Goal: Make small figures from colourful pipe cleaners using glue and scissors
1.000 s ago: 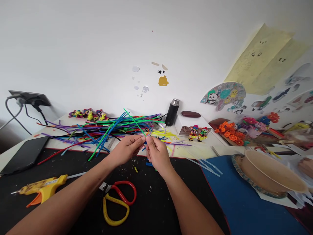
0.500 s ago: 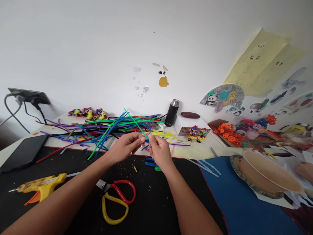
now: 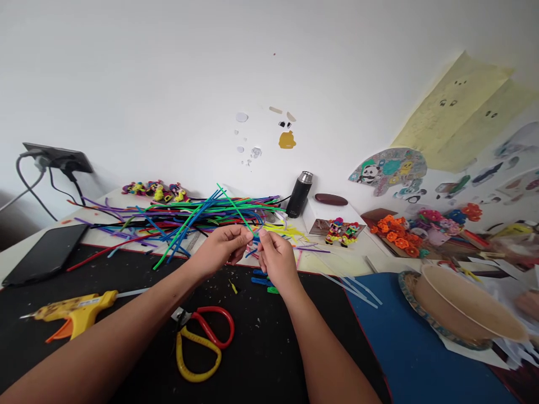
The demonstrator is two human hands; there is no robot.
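A green pipe cleaner slants up and to the left from between my two hands. My left hand pinches it near its lower end, thumb against the fingers. Close beside, almost touching, my right hand is closed on the same lower end with thumb and forefinger. What sits deeper in the fingers is hidden. Behind the hands lies a heap of coloured pipe cleaners. Short blue pieces and a green piece lie on the black mat just below my right hand.
Scissors with one red and one yellow handle and a yellow glue gun rest on the black mat. A phone lies at left. Behind stand a black flask and a white box. A large bowl is at right.
The view has shifted slightly, so the surroundings sit a little further right. Both hands keep their pinch on the green pipe cleaner, with only small finger movement.
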